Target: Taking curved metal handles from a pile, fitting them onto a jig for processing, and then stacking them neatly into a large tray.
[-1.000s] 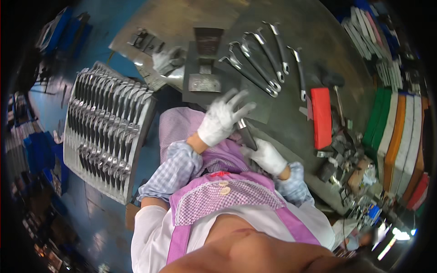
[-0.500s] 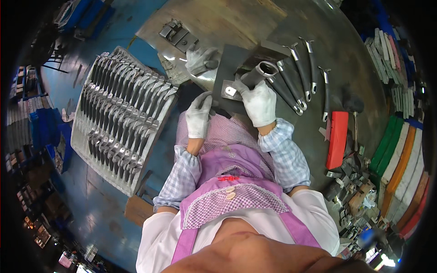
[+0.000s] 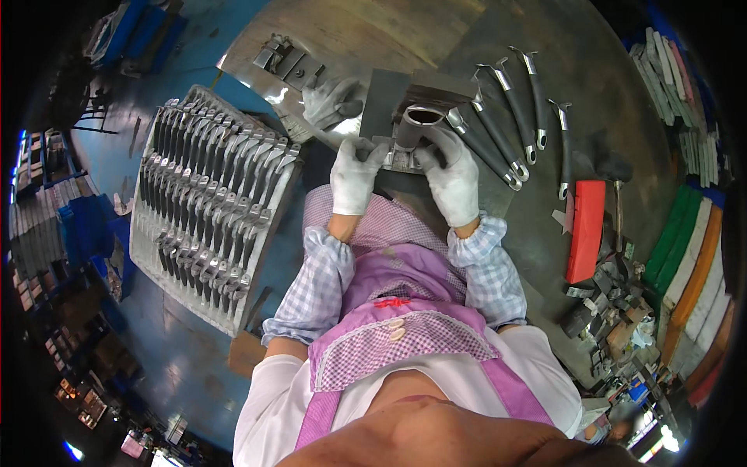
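My left hand (image 3: 355, 177), in a white glove, has thumb and fingers drawn together at the left edge of a small shiny metal part (image 3: 400, 161). What its fingertips hold, if anything, is too small to make out. In front of a dark steel block (image 3: 441, 87) stands a dark tube (image 3: 409, 133) with a shiny oval rim facing up. My gloved right hand (image 3: 454, 180) closes around its right side, fingers partly hidden behind it. Several black handles with silver ends (image 3: 498, 140) fan out to the right on the metal table (image 3: 607, 86).
A grey tray (image 3: 148, 253) at left carries rows of similar handles. Behind my left hand lie a spare glove (image 3: 331, 103) and a metal clamp fixture (image 3: 289, 62). On the right are a red box-shaped piece (image 3: 586, 232), a hammer (image 3: 617, 194) and piled metal blocks (image 3: 611, 311).
My left hand has moved right and forward to the metal part. The tube has shifted left and stands more upright, with my right hand lower beside it.
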